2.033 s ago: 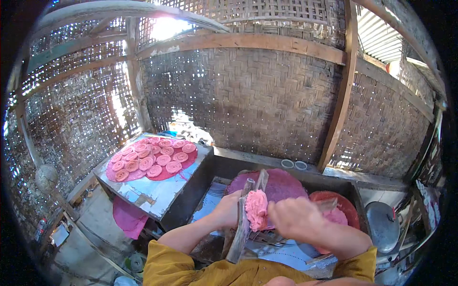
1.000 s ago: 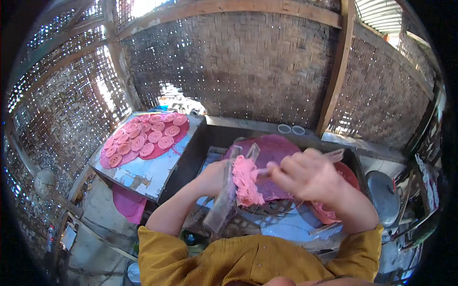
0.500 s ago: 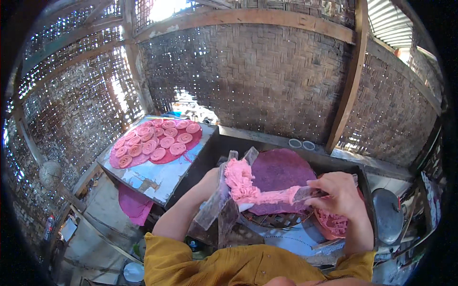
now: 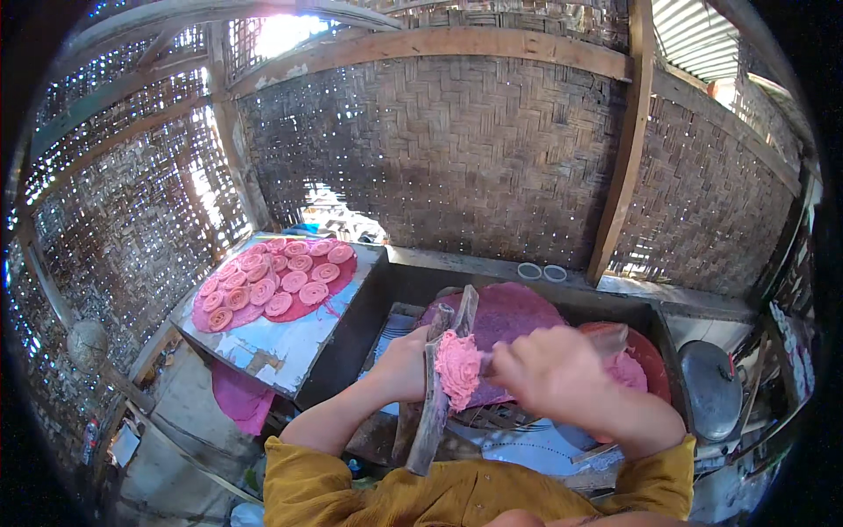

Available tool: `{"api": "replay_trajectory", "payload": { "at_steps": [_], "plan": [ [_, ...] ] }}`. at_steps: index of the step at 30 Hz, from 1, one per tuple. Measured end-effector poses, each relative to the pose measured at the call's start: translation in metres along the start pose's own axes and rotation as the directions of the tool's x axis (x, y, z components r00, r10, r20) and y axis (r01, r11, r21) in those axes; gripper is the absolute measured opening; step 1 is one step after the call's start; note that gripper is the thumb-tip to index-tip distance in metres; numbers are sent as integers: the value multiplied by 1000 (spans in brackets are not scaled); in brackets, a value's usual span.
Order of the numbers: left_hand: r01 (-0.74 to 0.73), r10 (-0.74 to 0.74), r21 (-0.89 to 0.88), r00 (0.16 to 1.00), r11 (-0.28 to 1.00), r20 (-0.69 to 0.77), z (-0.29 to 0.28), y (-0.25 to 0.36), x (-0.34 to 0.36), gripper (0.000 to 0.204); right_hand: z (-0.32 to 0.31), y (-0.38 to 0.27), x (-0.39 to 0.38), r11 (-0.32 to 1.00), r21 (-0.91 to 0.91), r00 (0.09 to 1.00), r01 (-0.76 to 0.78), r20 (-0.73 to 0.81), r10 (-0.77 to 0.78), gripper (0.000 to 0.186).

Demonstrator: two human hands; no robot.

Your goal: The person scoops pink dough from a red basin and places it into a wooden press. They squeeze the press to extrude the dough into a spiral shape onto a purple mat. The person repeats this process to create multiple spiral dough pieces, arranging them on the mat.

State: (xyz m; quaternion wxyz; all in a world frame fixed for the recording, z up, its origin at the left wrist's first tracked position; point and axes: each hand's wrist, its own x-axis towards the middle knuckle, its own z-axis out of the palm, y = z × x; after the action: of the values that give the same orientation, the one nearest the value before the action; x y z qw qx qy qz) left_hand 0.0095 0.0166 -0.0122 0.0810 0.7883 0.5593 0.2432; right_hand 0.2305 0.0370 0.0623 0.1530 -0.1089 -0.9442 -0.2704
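My left hand [image 4: 404, 369] is closed round a weathered wooden frame [image 4: 430, 422], held upright over the worktop. A lump of soft pink dough [image 4: 458, 369] sits against the frame's right side. Slightly blurred, my right hand [image 4: 549, 369] is closed round a flat wooden paddle [image 4: 612, 341]; its broad end sticks out to the right, and its other end is by the dough. Behind the hands lies a round purple mat [image 4: 518, 312]. To the right stands a red basin [image 4: 654, 356] holding more pink dough [image 4: 625, 373], partly hidden by my right forearm.
On the left, a worn white and blue board [image 4: 263, 356] carries pink mats with several pink dough spirals [image 4: 294, 281]. A grey lidded pot [image 4: 709, 391] is at the right. Two white rings [image 4: 542, 272] rest on the back ledge, below a woven bamboo wall [image 4: 474, 158].
The dough strand stretched between frame and paddle is no longer visible. My right hand has come left to the frame, with the paddle's broad end turned right. The dough looks more gathered.
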Motion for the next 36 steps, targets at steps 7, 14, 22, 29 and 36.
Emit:
{"api": "replay_trajectory", "payload": {
  "at_steps": [7,14,22,29,36],
  "plan": [
    [-133,143,-145,988,981,64,1,-23,5,39,17,7,-23,920,-381,928,89,-303,-215,21],
    [-114,130,-933,989,342,-73,19,-59,50,31,44,18,-55,359,912,546,-198,-202,813,26],
    [-38,-112,-968,994,-248,-10,55,-67,68,28,80,2,-73,271,858,577,-437,36,816,15],
    [-158,-127,-863,961,480,-247,41,0,64,25,68,8,-45,816,343,575,-465,-584,573,30],
    [2,-262,-968,962,-253,70,65,-41,90,30,65,-9,-57,844,366,652,-392,-537,535,33]
  ]
}}
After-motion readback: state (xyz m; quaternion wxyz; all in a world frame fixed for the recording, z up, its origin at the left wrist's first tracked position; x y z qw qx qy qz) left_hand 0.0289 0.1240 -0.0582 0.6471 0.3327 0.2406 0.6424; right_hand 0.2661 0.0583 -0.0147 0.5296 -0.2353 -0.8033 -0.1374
